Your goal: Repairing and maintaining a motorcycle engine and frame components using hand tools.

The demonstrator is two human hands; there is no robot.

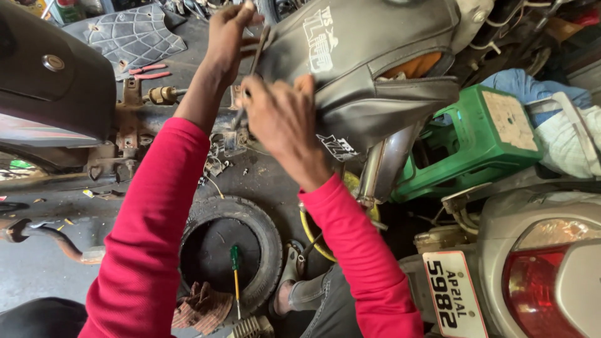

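A thin metal tool (pixel 255 59) is gripped by both hands against the underside of a black seat cover (pixel 369 69), which is taken here as the landmark. The left hand (pixel 228 37) is closed around the upper end of the tool, just left of the seat cover's front edge, with the fingers (pixel 247 12) curled over it. The right hand (pixel 285 122) is wrapped shut around the lower part of the same tool, just below and left of the seat cover, its back turned to the camera. Both arms are covered by red sleeves (pixel 156 213).

A worn metal frame (pixel 125 144) with brackets is seen to the left of the seat cover, behind the left forearm, and red-handled pliers (pixel 149 71) are laid further up on a dark mat. A small tyre (pixel 231 247) lies on the floor below the seat cover, between the two arms, and a screwdriver (pixel 235 275) with a green handle is rested inside its ring. A green plastic stool (pixel 482 141) stands to the right of the seat cover, touching its lower edge. A red tail lamp (pixel 538 285) is seen well below and right of it.
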